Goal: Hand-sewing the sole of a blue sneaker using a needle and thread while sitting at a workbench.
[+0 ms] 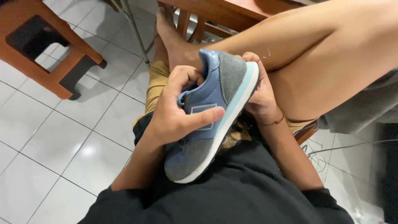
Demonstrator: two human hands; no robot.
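**Over our lap, a blue shoe held in both hands**

From the head camera, we held a blue and grey sneaker [211, 116] over our lap, toe towards our black shirt [232, 191]. Our left hand [174, 112] was closed round its upper, thumb across the side and fingers hooked into the opening. Our right hand [259, 97] gripped the pale sole at the heel. Our bare leg [290, 45] lay crossed behind it, above white floor tiles [62, 137] and a wooden stool [45, 45].
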